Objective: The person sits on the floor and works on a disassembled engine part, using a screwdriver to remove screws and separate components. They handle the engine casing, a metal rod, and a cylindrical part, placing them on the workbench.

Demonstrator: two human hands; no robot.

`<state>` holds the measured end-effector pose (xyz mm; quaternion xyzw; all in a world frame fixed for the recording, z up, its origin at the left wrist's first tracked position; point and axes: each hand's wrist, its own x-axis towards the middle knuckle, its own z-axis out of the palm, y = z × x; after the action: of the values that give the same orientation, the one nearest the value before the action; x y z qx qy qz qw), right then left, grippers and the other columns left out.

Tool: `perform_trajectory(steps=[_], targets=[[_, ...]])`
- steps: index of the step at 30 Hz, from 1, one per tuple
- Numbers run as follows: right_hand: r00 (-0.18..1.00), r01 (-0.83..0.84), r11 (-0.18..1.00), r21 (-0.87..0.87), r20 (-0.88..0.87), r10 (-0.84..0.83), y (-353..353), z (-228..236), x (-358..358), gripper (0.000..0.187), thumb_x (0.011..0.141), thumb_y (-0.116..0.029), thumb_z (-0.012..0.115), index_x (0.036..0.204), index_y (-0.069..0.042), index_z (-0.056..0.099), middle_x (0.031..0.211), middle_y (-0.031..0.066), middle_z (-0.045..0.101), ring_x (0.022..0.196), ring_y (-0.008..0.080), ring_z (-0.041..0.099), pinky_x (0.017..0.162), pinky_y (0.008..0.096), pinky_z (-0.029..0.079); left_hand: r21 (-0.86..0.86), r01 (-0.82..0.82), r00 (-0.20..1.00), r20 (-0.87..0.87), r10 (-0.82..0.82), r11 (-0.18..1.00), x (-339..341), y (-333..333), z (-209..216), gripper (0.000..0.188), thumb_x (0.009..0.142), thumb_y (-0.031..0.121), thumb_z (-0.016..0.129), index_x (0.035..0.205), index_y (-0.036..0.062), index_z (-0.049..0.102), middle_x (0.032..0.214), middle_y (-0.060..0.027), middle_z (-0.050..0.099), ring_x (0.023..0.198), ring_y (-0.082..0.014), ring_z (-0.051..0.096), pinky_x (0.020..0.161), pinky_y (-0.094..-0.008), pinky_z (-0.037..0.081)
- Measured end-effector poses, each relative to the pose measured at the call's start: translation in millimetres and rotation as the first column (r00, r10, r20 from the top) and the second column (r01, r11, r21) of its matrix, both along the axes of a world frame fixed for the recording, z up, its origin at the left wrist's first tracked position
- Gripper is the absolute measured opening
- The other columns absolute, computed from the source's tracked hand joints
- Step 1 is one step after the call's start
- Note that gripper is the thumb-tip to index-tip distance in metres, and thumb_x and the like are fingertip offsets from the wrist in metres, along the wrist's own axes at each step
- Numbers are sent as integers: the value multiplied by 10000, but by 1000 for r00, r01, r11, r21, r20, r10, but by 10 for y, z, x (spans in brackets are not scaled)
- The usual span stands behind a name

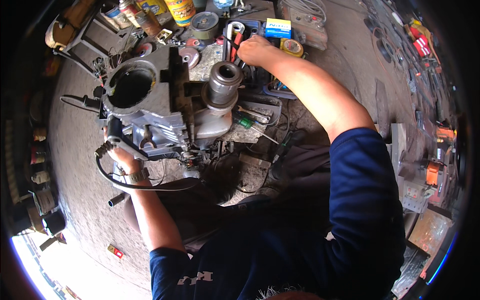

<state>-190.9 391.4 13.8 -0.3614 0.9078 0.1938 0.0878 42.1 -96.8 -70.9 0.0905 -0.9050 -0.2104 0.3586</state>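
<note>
My left hand [120, 154] is wrapped round a dark, cylindrical hand tool [115, 131] with a black hose, beside a large grey metal housing [167, 75]. Its fingers are mostly hidden by the tool. The housing has a wide round bore, and a steel cylinder with a flange [223, 84] stands upright to its right. My right hand [254, 50] is stretched out over a dark tool tray [256, 80], fingers closed. From them sticks out a thin dark rod-like tool [232, 44], its kind unclear. A red-handled tool [237, 41] lies close by.
A green-handled screwdriver [245, 121] lies near a small tray of wrenches [260, 111]. Behind stand a yellow tub [181, 12], a round tin [204, 24], a blue and yellow box [278, 28] and a yellow tape roll [292, 47]. A cabled machine [306, 25] is at far right.
</note>
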Motion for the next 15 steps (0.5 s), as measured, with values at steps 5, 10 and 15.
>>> perform_trajectory(steps=[5,10,15], targets=[[974,-225,962,-156,-38,222,201,-5,-1,188,870,-96,604,967,-75,764,1055,81,754,1060,284,720,877,445,571,-43,-6,996,-92,2,999,-42,370,162,390,958,55,586,1323,-83,598,1141,-253,705,999,-396,701,892,-445,553],[938,-345,869,-356,-171,302,442,251,322,239,891,-41,601,1122,-80,647,1109,77,692,1128,256,656,966,415,508,324,-6,992,-120,48,946,-182,961,639,306,1063,175,489,1135,-58,674,925,-201,716,811,-345,676,741,-432,524],[874,-397,605,-690,-486,20,380,572,714,176,951,-73,616,1125,-50,632,1026,75,696,1004,232,681,877,379,543,167,21,990,-144,3,986,-172,892,580,293,1020,13,432,1228,-46,630,966,-196,692,841,-350,660,714,-440,518]])
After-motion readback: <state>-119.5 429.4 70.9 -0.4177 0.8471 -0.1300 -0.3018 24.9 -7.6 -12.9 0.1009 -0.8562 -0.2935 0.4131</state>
